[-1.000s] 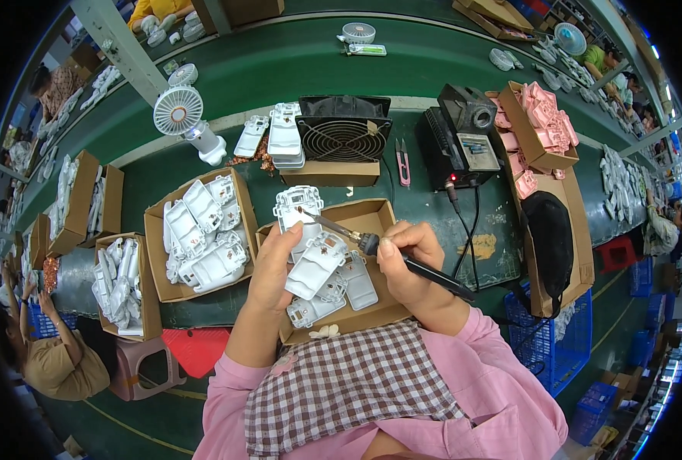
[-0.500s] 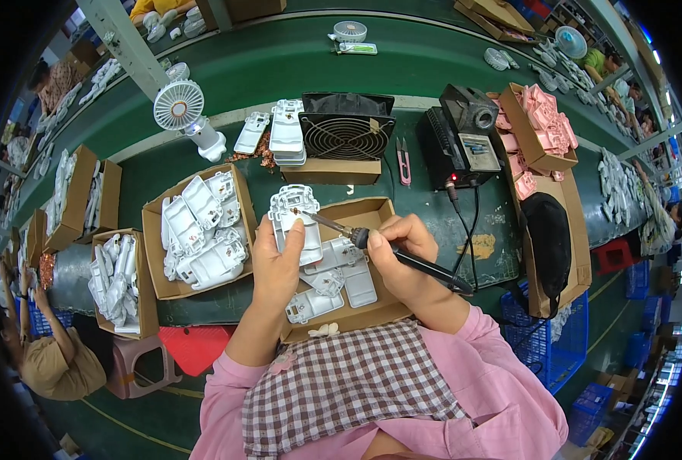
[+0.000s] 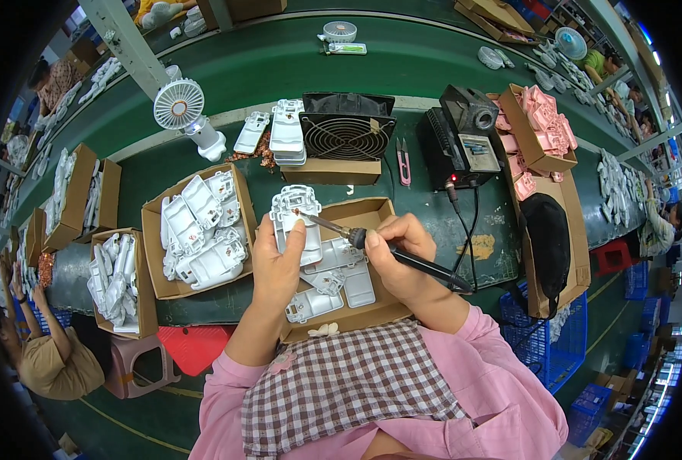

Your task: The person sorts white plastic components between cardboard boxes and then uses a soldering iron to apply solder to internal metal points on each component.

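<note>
My left hand [image 3: 278, 257] grips a white plastic housing [image 3: 310, 244] by its left side, thumb across its face. In my right hand [image 3: 404, 257] is a soldering iron [image 3: 425, 264] with a black handle, held like a pen. Its metal tip points left and meets the upper part of the housing near a small copper-coloured spot; whether it touches is too small to tell. Beneath both hands lies a shallow cardboard tray [image 3: 379, 303] with several more white housings [image 3: 358, 282] in it.
Behind the tray stands a black fan [image 3: 348, 126] beside stacked white housings [image 3: 287, 130]. Pink-handled snips [image 3: 404, 162] and a black soldering station [image 3: 452, 146] are to its right. Boxes of white parts [image 3: 203, 230] stand left, pink parts [image 3: 540, 123] right. A conveyor belt [image 3: 402, 57] runs behind.
My hands and the soldering iron have barely moved. On the belt behind, the small fan and its neighbours have shifted slightly left. A co-worker at far left has raised a hand.
</note>
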Tool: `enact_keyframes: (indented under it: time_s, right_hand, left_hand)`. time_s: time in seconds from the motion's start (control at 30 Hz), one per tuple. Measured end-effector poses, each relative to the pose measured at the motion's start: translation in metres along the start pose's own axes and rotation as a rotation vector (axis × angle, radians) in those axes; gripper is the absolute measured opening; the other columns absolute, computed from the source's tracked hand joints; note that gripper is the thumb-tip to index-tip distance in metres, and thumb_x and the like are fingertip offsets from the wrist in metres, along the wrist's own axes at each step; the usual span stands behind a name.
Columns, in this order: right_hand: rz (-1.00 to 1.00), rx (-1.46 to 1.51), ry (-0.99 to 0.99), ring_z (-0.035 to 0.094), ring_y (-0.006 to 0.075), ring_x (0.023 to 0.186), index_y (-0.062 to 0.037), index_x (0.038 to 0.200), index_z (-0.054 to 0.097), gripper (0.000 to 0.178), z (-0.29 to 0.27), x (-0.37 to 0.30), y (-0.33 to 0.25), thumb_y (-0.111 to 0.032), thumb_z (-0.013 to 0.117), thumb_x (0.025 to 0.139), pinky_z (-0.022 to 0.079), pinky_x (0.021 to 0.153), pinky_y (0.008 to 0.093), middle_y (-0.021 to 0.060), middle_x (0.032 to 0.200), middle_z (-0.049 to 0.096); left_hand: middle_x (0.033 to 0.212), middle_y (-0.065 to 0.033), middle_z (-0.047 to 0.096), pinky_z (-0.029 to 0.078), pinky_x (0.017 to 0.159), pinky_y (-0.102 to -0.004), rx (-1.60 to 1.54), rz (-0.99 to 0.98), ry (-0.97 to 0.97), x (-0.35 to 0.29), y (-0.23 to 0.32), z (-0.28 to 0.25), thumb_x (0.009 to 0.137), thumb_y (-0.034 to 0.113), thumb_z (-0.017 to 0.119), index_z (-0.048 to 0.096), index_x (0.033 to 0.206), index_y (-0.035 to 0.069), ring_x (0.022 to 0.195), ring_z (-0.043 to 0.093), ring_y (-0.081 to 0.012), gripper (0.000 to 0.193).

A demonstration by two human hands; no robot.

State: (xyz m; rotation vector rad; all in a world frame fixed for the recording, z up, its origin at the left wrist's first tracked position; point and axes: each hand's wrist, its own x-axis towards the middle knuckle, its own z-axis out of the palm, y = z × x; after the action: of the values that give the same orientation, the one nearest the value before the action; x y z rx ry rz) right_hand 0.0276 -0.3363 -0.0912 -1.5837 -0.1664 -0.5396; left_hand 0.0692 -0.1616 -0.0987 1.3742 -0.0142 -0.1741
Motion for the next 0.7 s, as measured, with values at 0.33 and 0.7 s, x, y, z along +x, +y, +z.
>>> enact_keyframes:
  time_s: [0.33, 0.7]
  right_hand:
    - [-0.011, 0.036, 0.008, 0.048, 0.0067, 0.056, -0.0024, 0.079, 0.049, 0.016, 0.000, -0.001, -0.001, -0.001, 0.064, 0.082, 0.038, 0.049, 0.0222, 0.0051, 0.066, 0.056]
    - [0.030, 0.060, -0.002, 0.048, 0.0067, 0.055, -0.0022, 0.080, 0.048, 0.016, -0.002, -0.001, -0.002, -0.001, 0.064, 0.083, 0.038, 0.048, 0.0223, 0.0055, 0.067, 0.057]
  left_hand:
    - [0.088, -0.0025, 0.057, 0.050, 0.056, -0.0224, 0.019, -0.011, 0.015, 0.000, 0.001, -0.001, 0.093, 0.012, 0.054, 0.053, 0.107, 0.001, 0.071, 0.054, -0.0058, 0.018]
    - [0.088, -0.0024, 0.058, 0.047, 0.063, -0.0223, 0.101, 0.025, 0.029, 0.002, -0.007, -0.004, 0.091, 0.013, 0.057, 0.054, 0.106, 0.001, 0.075, 0.053, -0.0064, 0.019]
